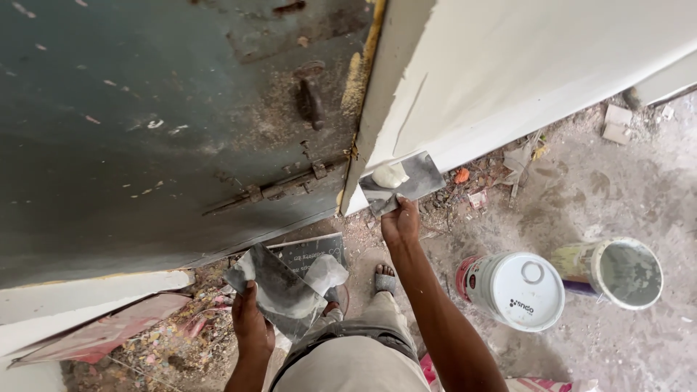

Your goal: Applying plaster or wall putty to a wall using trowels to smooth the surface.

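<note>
At frame centre the right hand [400, 223] grips a putty-loaded scraper [404, 181] flat against the white wall [523, 65], while the left hand [250, 323], lower left, clasps a metal plate [279, 290] level, holding spare putty [324, 274].

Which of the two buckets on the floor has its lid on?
The nearer bucket, lying beside the person's right forearm, is closed by a white lid with a ring moulded in it. The other bucket, farther right, is open, showing its grey inside.

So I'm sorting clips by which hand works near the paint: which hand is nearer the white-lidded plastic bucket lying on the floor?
Right. The right hand is up-left of the white-lidded bucket, holding a metal putty blade at the wall; the left hand is farther left, holding another flat metal blade.
</note>
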